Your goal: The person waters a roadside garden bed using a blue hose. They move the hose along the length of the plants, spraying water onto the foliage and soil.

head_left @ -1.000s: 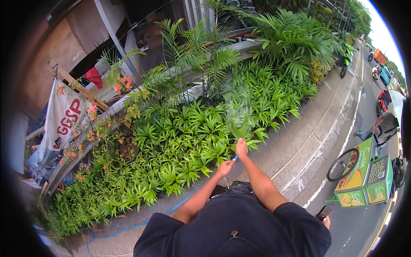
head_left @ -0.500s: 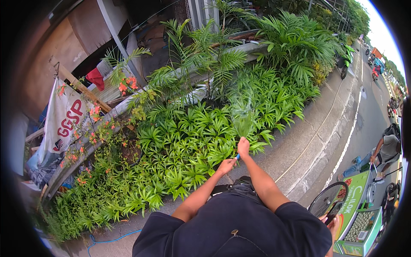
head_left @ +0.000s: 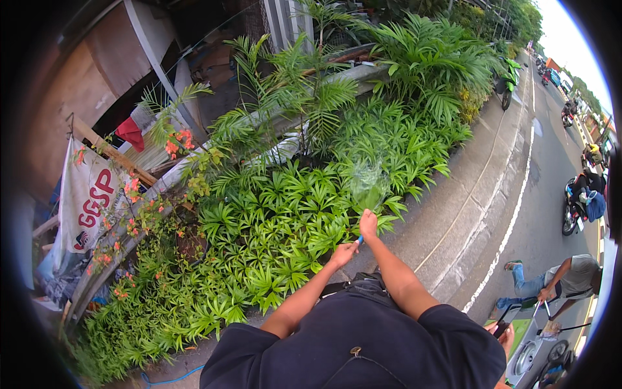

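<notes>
Water (head_left: 370, 180) fans glassily over pointed leaves (head_left: 278, 217) beyond a slim hose (head_left: 360, 239).

The hose (head_left: 360, 240) is blue, the leafy plants (head_left: 278, 214) bright green, the flowers (head_left: 172, 148) coral-orange, the banner (head_left: 91, 198) white with red lettering, the shirt (head_left: 317, 340) dark navy, and the road line (head_left: 512, 229) white.

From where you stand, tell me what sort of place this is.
Probably an urban roadside: leafy green plants border a concrete walkway, and a motorcycle is out on the road beyond it.
</notes>
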`<state>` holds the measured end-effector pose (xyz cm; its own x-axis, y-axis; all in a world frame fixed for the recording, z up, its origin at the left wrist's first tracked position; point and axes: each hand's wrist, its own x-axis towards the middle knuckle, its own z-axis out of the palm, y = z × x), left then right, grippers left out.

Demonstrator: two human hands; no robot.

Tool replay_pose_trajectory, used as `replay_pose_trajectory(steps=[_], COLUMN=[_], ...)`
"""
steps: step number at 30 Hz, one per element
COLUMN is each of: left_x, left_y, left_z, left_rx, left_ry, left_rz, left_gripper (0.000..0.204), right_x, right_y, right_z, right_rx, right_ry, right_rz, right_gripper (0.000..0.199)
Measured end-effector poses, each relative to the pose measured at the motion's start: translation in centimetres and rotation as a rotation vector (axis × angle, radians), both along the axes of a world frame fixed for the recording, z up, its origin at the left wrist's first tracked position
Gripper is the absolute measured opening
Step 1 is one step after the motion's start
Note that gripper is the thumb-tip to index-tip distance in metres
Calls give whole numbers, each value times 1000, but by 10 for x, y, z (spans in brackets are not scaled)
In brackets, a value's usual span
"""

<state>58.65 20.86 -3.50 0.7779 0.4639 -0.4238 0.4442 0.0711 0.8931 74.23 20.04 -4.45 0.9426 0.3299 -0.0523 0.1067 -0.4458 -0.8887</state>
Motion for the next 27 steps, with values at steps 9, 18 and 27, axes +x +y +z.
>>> replay_pose_trajectory(steps=[9,18,27], left_x=[17,29,26], left_y=[-8,-17,-15], left_z=[-3,12,5], left_rx=[-83,-34,16], left_ry=[76,103,80], left_rz=[-81,-52,17], left_gripper=[53,54,53], right_x=[27,40,27], right_y=[-21,-25,-16], right_z=[-26,-32,4], right_rx=[-41,65,6], right_ry=[370,324,397], right_rz=[111,110,99], right_gripper=[50,50,52])
